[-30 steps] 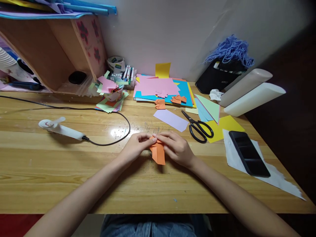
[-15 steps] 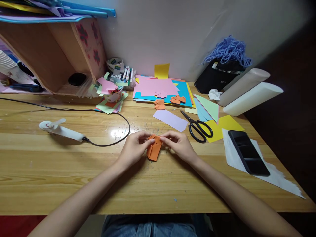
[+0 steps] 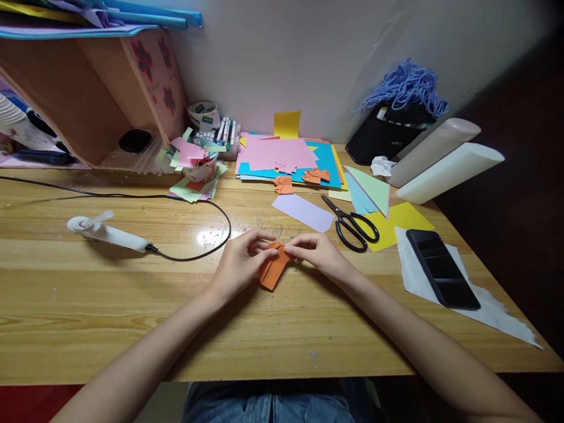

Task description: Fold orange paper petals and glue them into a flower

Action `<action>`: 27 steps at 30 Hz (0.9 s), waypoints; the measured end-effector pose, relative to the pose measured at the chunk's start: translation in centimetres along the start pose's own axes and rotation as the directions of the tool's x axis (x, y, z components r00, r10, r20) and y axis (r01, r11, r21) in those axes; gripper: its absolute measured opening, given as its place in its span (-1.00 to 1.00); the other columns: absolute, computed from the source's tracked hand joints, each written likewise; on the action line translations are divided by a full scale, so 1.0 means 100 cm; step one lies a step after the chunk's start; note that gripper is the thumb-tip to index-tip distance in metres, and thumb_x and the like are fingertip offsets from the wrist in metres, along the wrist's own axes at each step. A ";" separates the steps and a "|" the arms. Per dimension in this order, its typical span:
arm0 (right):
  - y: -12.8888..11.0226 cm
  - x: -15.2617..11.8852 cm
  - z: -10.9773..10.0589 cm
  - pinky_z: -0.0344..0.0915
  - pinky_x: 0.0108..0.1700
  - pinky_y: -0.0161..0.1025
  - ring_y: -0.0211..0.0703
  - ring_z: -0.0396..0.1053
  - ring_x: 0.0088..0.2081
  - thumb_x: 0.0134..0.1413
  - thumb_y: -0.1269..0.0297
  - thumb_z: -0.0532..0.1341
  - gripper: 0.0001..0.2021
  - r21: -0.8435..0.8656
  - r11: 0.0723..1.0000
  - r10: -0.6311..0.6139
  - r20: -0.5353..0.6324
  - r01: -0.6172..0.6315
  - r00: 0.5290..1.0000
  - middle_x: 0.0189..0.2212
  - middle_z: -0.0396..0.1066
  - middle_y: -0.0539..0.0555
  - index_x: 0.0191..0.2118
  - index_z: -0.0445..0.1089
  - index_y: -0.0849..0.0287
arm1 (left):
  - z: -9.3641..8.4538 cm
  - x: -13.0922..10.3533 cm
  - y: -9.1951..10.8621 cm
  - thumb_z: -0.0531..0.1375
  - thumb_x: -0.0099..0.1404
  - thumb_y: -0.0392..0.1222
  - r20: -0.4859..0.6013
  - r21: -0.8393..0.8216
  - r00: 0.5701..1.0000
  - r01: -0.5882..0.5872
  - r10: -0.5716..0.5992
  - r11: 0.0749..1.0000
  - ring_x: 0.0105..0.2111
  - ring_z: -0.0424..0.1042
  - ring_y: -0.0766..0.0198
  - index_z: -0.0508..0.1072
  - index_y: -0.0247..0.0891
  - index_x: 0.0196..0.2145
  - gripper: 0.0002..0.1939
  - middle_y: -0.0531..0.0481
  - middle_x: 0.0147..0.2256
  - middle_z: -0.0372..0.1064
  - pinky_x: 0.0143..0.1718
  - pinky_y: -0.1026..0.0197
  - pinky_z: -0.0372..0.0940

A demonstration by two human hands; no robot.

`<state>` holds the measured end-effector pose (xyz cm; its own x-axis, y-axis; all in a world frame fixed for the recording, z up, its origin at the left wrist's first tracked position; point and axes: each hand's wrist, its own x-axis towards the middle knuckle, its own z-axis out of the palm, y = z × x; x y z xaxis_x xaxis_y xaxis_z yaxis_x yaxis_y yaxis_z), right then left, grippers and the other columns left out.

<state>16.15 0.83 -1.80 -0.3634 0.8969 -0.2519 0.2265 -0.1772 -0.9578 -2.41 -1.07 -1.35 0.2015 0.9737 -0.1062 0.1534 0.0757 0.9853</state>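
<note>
A small folded piece of orange paper (image 3: pixel 273 271) is held just above the wooden table, its lower end slanting toward the left. My left hand (image 3: pixel 243 258) pinches its upper left part, thumb on top and fingers behind. At the upper right corner, my right hand (image 3: pixel 315 252) grips the paper between thumb and forefinger. Fold lines run along the paper's left side. Beyond the hands lie a lilac paper strip (image 3: pixel 304 212) and folded orange paper pieces (image 3: pixel 283 185). Black-handled scissors (image 3: pixel 352 223) rest to the right of my right hand.
A white glue gun (image 3: pixel 110 234) with a black cable lies on the left. On the right, a phone (image 3: pixel 443 269) sits on torn white paper. Stacked coloured sheets (image 3: pixel 255 154), a paper-scrap cup (image 3: pixel 202 170) and a black bag (image 3: pixel 379 138) stand along the wall.
The orange paper has turned slightly, its lower end swinging to the left. Both hands keep their pinch on it. The whole view has shifted a little.
</note>
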 end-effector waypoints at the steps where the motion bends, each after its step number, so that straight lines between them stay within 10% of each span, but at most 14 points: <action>1: 0.000 0.000 0.001 0.24 -0.38 -0.30 -0.29 0.31 -0.49 -0.14 0.15 0.28 -0.76 0.003 1.000 -0.006 -0.028 0.006 1.000 -0.54 0.42 0.04 -0.46 0.47 0.26 | 0.000 0.001 -0.001 0.24 0.05 -0.23 0.015 -0.022 0.999 0.029 -0.029 0.999 -0.32 0.43 0.26 0.41 -0.34 -0.24 -0.72 -0.10 -0.32 0.45 -0.25 0.21 0.33; 8: 0.002 0.001 0.002 0.27 -0.32 -0.26 -0.25 0.36 -0.45 -0.23 0.17 0.32 -0.78 0.037 0.999 -0.005 -0.135 0.010 0.991 -0.52 0.45 0.04 -0.49 0.47 0.24 | 0.000 0.004 -0.006 0.26 0.02 -0.20 0.034 -0.073 0.993 0.116 -0.113 0.991 -0.41 0.43 0.30 0.38 -0.35 -0.21 -0.66 -0.10 -0.34 0.46 -0.39 0.28 0.31; 17: 0.002 0.002 -0.010 0.25 -0.38 -0.31 -0.26 0.35 -0.45 -0.20 0.13 0.31 -0.74 0.046 0.996 0.071 0.155 -0.079 0.985 -0.46 0.48 0.07 -0.40 0.51 0.23 | 0.001 0.001 -0.003 0.25 0.00 -0.19 0.101 0.049 0.990 0.095 -0.100 0.994 -0.50 0.37 0.34 0.38 -0.34 -0.19 -0.63 -0.02 -0.46 0.41 -0.47 0.32 0.22; 27: 0.005 0.000 -0.003 0.16 -0.46 -0.32 -0.28 0.31 -0.52 -0.24 0.09 0.32 -0.73 -0.014 0.997 0.076 0.036 -0.075 0.996 -0.56 0.43 0.04 -0.50 0.48 0.24 | 0.000 0.001 0.001 0.30 -0.07 -0.19 0.125 -0.032 0.977 0.180 -0.174 0.983 -0.53 0.35 0.37 0.37 -0.34 -0.20 -0.58 0.03 -0.52 0.38 -0.50 0.33 0.20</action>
<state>16.51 0.86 -2.21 -0.3778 0.8655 -0.3288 0.2656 -0.2389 -0.9340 -2.37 -0.96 -1.22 0.2911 0.9109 -0.2923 0.1558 0.2563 0.9539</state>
